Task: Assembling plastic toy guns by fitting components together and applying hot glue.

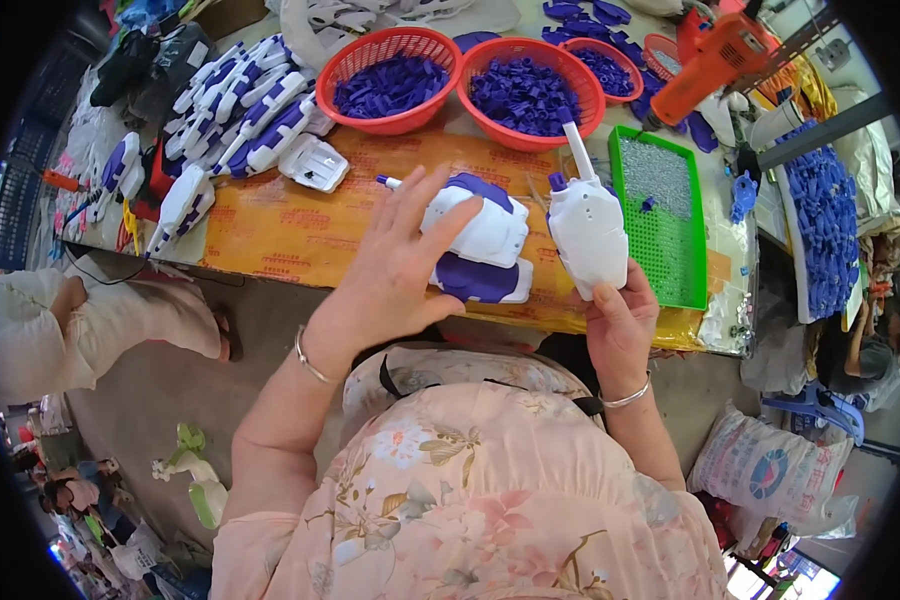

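The right hand [618, 325] grips a white plastic toy gun half [587, 235] upright by its base, inside facing up for fitting; the left hand [395, 270], open, rests on white-and-purple plastic shells [485, 250] on the table [270, 225]

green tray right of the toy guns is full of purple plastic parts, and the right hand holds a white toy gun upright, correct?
Not quite. The head view shows the green tray holding small grey screws, not purple parts; those fill the red baskets. The right hand does hold a white toy gun upright.

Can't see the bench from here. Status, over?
Right hand grips white toy shell. Left hand open, touching white-purple shell. Nothing between them.
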